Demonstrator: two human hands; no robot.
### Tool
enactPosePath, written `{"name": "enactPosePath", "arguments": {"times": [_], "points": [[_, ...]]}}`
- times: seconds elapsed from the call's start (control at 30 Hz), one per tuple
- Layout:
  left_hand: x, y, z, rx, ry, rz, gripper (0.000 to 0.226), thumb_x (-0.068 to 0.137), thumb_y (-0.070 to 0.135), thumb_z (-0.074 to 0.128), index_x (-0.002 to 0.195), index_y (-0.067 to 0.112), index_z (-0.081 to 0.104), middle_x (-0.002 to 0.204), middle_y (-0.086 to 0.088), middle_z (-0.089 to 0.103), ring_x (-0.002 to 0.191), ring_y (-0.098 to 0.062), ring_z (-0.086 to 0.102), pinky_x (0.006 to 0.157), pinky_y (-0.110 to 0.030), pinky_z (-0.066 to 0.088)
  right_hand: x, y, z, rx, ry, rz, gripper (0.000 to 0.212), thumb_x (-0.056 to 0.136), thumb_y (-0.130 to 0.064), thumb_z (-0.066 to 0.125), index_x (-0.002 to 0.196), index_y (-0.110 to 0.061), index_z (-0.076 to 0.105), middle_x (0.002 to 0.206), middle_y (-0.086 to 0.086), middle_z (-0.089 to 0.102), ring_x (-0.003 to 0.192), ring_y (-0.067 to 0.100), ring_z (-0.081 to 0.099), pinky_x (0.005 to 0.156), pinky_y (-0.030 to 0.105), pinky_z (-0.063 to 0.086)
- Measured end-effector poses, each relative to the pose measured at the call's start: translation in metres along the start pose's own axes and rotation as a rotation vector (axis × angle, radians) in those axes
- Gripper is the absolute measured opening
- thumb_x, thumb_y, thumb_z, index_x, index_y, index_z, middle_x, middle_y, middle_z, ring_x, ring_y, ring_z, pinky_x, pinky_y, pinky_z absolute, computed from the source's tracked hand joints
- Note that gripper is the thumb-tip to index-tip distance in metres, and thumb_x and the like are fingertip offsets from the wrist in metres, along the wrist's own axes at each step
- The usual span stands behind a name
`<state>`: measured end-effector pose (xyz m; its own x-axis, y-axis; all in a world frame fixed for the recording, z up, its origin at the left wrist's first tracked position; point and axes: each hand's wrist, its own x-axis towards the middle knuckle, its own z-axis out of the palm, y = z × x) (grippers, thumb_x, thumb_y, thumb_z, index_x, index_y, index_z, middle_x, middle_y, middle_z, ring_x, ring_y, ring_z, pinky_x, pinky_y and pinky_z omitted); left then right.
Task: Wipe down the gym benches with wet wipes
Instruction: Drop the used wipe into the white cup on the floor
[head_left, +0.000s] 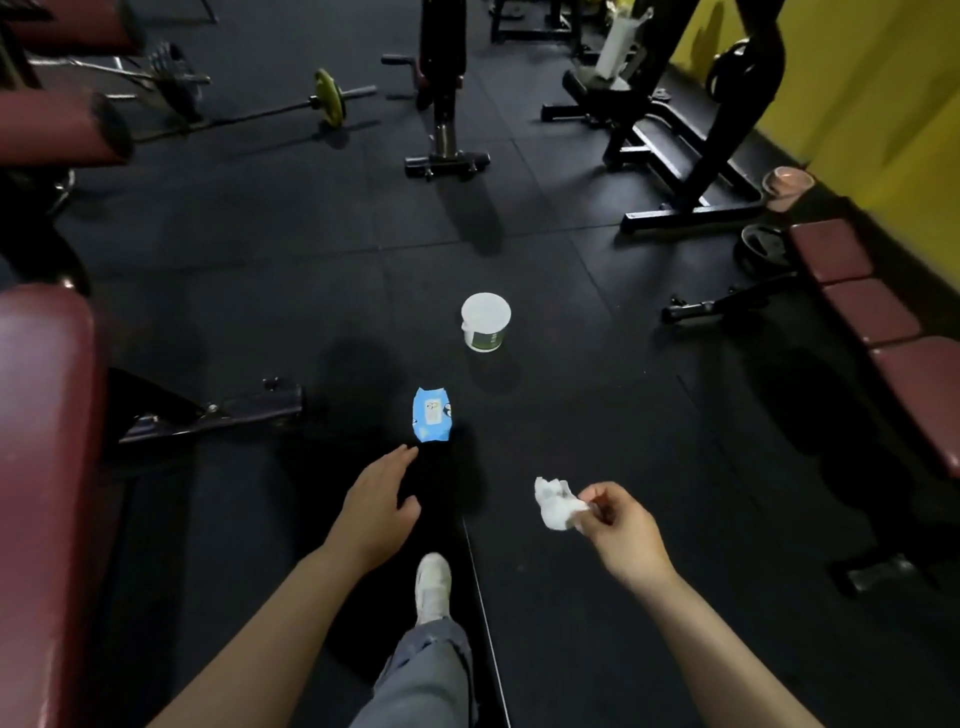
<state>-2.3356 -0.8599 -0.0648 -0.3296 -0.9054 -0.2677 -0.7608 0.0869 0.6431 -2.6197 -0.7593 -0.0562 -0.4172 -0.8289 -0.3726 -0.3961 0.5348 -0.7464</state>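
Observation:
A blue pack of wet wipes (432, 414) lies on the black rubber floor ahead of me. My left hand (378, 505) hovers just short of the pack, fingers straight and holding nothing. My right hand (621, 530) pinches a crumpled white wipe (556, 503) between thumb and fingertips, held above the floor. A dark red padded bench (41, 467) stands at my left. Another dark red bench (883, 322) runs along the yellow wall at the right.
A white bucket (485, 321) stands on the floor beyond the pack. My white shoe (432, 587) and grey trouser leg are below the hands. The left bench's black foot bar (218, 413) juts out. A barbell (327, 98), weight plates and black machine frames (691, 145) fill the back.

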Motion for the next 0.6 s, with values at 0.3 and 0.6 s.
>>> {"name": "enactPosePath", "arguments": {"times": [0.3, 0.6], "points": [[0.189, 0.021, -0.052, 0.12, -0.059, 0.065, 0.058, 0.096, 0.02, 0.052, 0.151, 0.016, 0.034, 0.157, -0.001, 0.031, 0.145, -0.016, 0.026, 0.116, -0.028, 0.021, 0.158, -0.066, -0.016, -0.033, 0.021, 0.086, 0.01, 0.086, -0.019, 0.067, 0.088, -0.027, 0.062, 0.083, -0.006, 0.068, 0.071, 0.009, 0.062, 0.06, 0.02, 0.046], [0.334, 0.028, -0.075, 0.181, -0.113, 0.058, 0.054, 0.101, 0.034, 0.048, 0.151, 0.02, 0.035, 0.158, 0.002, 0.031, 0.146, -0.015, 0.024, 0.119, -0.033, 0.019, 0.31, -0.124, -0.021, -0.081, -0.025, 0.101, 0.012, 0.088, -0.018, 0.06, 0.095, -0.027, 0.062, 0.085, -0.004, 0.066, 0.076, 0.016, 0.064, 0.056, 0.023, 0.046]]}}
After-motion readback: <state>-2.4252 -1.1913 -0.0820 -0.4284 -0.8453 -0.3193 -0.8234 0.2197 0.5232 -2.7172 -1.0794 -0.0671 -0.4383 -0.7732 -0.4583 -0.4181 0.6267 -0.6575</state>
